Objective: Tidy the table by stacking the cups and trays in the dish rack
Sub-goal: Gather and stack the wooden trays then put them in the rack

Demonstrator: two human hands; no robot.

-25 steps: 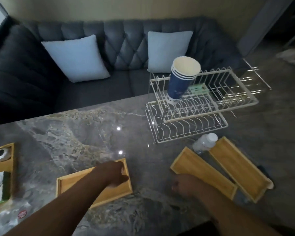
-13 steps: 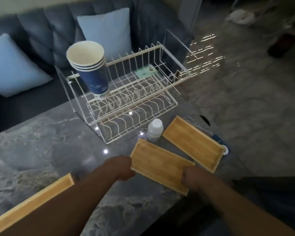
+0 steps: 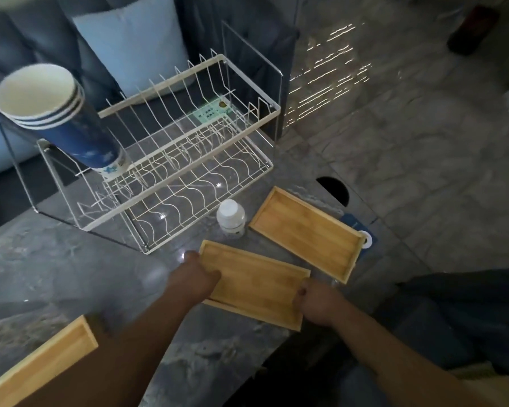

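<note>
On tray [image 3: 254, 284] edges (2 ends), hands [image 3: 193, 279] [image 3: 316, 304]

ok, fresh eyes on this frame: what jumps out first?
The tall stack of blue cups leaning at the left end of the white rack, at the table's far side. Next, the left hand and right hand gripping opposite ends of the middle tray in front of the rack. A right tray lies by a small bottle; a left tray sits at the lower left edge.
</note>
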